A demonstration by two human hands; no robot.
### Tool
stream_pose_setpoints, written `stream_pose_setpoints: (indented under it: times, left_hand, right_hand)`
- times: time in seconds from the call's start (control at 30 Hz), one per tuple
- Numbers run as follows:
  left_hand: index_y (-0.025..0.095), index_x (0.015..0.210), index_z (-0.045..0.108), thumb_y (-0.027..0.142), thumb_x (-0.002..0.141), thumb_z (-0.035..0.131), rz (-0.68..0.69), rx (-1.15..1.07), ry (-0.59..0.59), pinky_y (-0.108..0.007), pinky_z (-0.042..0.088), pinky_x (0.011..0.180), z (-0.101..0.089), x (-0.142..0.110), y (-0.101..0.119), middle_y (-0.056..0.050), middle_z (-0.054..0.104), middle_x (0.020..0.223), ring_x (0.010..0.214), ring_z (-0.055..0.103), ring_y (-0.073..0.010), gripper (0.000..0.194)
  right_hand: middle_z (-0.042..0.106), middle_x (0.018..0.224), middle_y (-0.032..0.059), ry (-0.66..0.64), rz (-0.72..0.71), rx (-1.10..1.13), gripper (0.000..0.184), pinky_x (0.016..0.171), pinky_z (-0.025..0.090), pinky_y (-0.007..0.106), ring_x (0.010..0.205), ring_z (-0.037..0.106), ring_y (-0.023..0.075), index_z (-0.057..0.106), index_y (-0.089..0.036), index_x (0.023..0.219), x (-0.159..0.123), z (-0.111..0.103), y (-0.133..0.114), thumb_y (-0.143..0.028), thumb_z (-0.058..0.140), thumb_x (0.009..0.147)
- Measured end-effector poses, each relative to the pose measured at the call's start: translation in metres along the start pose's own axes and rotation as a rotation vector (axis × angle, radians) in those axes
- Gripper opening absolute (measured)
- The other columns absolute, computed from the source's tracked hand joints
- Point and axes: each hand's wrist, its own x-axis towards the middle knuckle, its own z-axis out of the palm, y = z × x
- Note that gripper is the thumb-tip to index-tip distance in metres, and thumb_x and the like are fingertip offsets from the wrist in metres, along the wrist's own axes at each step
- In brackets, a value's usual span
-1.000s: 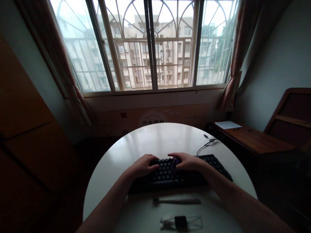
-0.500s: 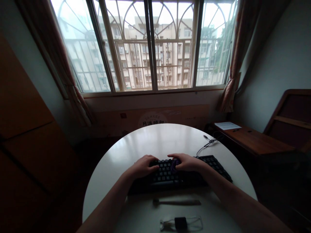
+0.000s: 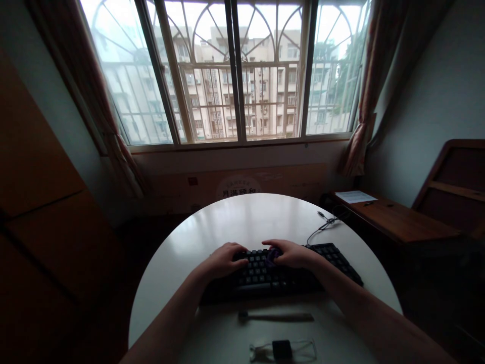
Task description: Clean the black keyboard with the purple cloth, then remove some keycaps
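From the head view: holds a dark purple lump (image 3: 271,257) in the right hand (image 3: 291,253), curled around it against the keyboard's (image 3: 255,277) middle keys, seemingly to press it on. Rests the left hand (image 3: 226,259) over the keyboard's left part, probably to brace it; cannot tell whether its fingers clasp anything. Has a brush (image 3: 278,317) and a wire tool (image 3: 281,349) lying on the table (image 3: 220,222) between the forearms, presumably for easy reach.

A room in what looks like a home, tied-back curtains (image 3: 364,108) beside a wide barred window (image 3: 237,101), apartment buildings (image 3: 261,83) outside, a round white table (image 3: 227,220), wooden furniture (image 3: 417,222) by the wall.
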Motion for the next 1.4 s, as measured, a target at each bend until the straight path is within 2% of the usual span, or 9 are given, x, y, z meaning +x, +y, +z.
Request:
stream_pose_setpoints:
  times: [0.37,0.6,0.77,0.93,1.23,1.4]
  left_hand:
    - [0.023,0.115,0.068,0.047,0.087,0.057,-0.006,-0.011,-0.01,-0.037,0.045,0.095,-0.0029,-0.0012,0.0042,-0.008,0.067,0.116,0.11,0.058,-0.0273,0.038]
    - [0.022,0.114,0.068,0.046,0.087,0.058,-0.007,-0.013,-0.009,-0.036,0.045,0.094,-0.0015,-0.0003,0.0027,-0.008,0.067,0.115,0.108,0.058,-0.0267,0.038]
    - [0.022,0.114,0.068,0.046,0.087,0.057,-0.012,-0.006,-0.01,-0.036,0.045,0.094,-0.0035,-0.0007,0.0045,-0.008,0.067,0.115,0.109,0.058,-0.027,0.038]
    - [0.023,0.114,0.068,0.047,0.087,0.057,-0.01,-0.008,-0.019,-0.036,0.045,0.095,-0.0042,-0.0013,0.0056,-0.008,0.067,0.116,0.11,0.058,-0.0272,0.038]
    - [0.023,0.115,0.068,0.048,0.087,0.057,-0.015,-0.018,-0.017,-0.037,0.045,0.094,-0.0046,-0.0012,0.0069,-0.008,0.067,0.116,0.109,0.058,-0.0274,0.039]
    - [0.023,0.114,0.068,0.048,0.086,0.058,-0.011,-0.018,-0.015,-0.037,0.046,0.094,-0.0038,-0.0008,0.0057,-0.008,0.067,0.115,0.109,0.058,-0.0274,0.039]
  right_hand:
    - [0.053,0.142,0.0067,-0.084,-0.032,0.01,0.08,0.11,0.036,0.039,0.129,0.049,0.0279,0.048,-0.024,0.143,-0.0018,-0.0068,0.0018,-0.016,0.062,0.064]
    - [0.061,0.132,0.0094,-0.007,0.016,-0.023,0.074,0.104,0.041,0.04,0.118,0.057,0.0286,0.052,-0.02,0.14,0.0004,0.0001,-0.0006,-0.017,0.061,0.066]
    - [0.057,0.138,0.0072,-0.024,-0.011,-0.001,0.075,0.107,0.039,0.039,0.124,0.054,0.0279,0.053,-0.024,0.139,-0.0013,-0.0025,-0.0008,-0.014,0.059,0.065]
    - [0.057,0.138,0.0078,-0.063,-0.022,0.026,0.077,0.107,0.039,0.037,0.125,0.053,0.0262,0.052,-0.022,0.14,-0.0036,-0.0065,-0.003,-0.011,0.058,0.064]
    - [0.063,0.13,0.0082,0.004,-0.002,-0.048,0.069,0.103,0.042,0.038,0.118,0.058,0.0274,0.055,-0.021,0.137,-0.0024,-0.0012,-0.0018,-0.017,0.059,0.068]
    - [0.062,0.133,0.0075,0.028,-0.068,-0.135,0.065,0.107,0.039,0.04,0.122,0.055,0.0281,0.057,-0.023,0.136,-0.0066,-0.0029,-0.0039,-0.019,0.059,0.071]
